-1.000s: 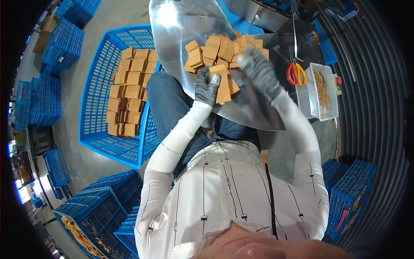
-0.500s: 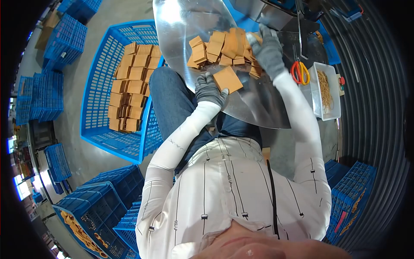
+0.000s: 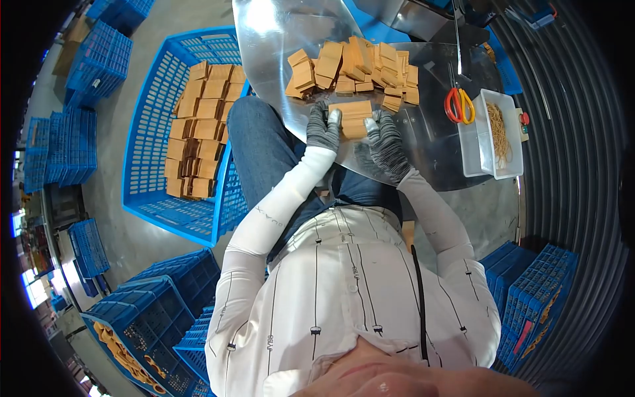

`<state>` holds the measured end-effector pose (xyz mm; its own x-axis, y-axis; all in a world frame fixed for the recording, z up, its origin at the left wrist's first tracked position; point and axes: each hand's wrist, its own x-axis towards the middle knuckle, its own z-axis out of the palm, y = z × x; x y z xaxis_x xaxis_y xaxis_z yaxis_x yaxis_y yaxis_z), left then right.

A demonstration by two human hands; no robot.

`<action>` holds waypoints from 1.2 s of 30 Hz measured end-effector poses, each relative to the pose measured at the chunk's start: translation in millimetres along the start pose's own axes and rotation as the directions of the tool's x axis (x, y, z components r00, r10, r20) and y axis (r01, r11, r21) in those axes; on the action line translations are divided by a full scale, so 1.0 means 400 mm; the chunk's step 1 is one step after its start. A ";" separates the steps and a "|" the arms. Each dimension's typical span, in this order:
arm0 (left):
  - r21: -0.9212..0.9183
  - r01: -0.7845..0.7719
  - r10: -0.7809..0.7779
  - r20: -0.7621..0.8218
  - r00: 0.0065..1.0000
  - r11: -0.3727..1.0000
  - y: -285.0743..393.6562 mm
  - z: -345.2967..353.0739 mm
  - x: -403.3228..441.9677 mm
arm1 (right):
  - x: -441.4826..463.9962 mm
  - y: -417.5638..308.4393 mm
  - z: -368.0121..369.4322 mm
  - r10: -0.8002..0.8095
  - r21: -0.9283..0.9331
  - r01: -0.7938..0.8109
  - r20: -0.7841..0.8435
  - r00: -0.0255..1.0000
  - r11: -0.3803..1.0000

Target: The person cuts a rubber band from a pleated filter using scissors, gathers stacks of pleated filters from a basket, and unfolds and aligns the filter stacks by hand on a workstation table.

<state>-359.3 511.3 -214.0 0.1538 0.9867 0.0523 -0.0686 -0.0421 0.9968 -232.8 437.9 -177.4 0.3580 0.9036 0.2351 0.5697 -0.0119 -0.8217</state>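
Note:
Between my two gloved hands, close to my lap, sits a small stack of tan square pieces, seen partly edge-on. My left hand grips its left side, thumb along the edge. My right hand is closed on its right side, thumb toward the top. Just beyond lies a loose pile of similar tan pieces, some in little bundles, on a shiny metal surface. The undersides of the held stack and the fingertips are partly hidden.
At left, a blue crate holds rows of stacked tan pieces. Red and yellow-handled scissors lie at right, beside a white bin of thin tan bands. More blue crates stand behind on both sides.
My right hand has come back from the pile toward me and now holds the stack's right side. The stack in my left hand has turned, showing its layered edges.

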 end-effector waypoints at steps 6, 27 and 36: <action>0.254 -0.220 0.212 0.059 0.976 0.942 0.088 0.004 -0.066 | -0.001 -0.078 0.026 -0.012 -0.082 0.005 -0.083 0.997 0.997; 0.138 -0.053 0.054 -0.002 0.999 0.989 0.105 0.005 -0.058 | -0.008 -0.107 0.041 -0.076 0.035 0.080 -0.086 0.993 0.996; 0.049 -0.094 0.094 0.012 0.996 0.994 0.116 -0.029 -0.023 | 0.017 -0.077 -0.010 0.162 0.198 -0.201 0.197 0.967 0.959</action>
<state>-375.1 502.1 -169.1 0.1587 0.9764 0.1462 -0.0346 -0.1425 0.9892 -245.0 442.7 -148.4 0.2927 0.9562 -0.0082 0.3284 -0.1086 -0.9383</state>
